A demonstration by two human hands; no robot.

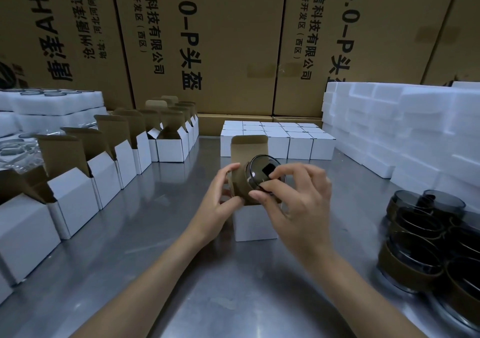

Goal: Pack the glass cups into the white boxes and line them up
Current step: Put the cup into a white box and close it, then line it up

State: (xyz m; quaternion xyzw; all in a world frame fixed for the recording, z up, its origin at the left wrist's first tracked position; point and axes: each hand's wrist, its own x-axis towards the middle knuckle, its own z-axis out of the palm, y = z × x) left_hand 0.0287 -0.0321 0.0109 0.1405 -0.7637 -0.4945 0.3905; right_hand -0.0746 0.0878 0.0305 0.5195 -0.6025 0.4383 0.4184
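A dark glass cup (259,174) wrapped in a brown cardboard sleeve sits tilted at the mouth of an open white box (255,226) in the middle of the metal table (181,272). My right hand (293,202) pinches the cup's rim from above. My left hand (220,197) holds the sleeve and the box's upper left side. The box's brown lid flap (249,146) stands up behind the cup. Behind it, several shut white boxes (278,137) stand lined up in rows.
Several open white boxes (104,171) with raised flaps run along the left. More sleeved dark cups (426,244) crowd the right front. White foam stacks (405,129) fill the right, foam trays (52,103) the far left. Big brown cartons (233,38) wall off the back.
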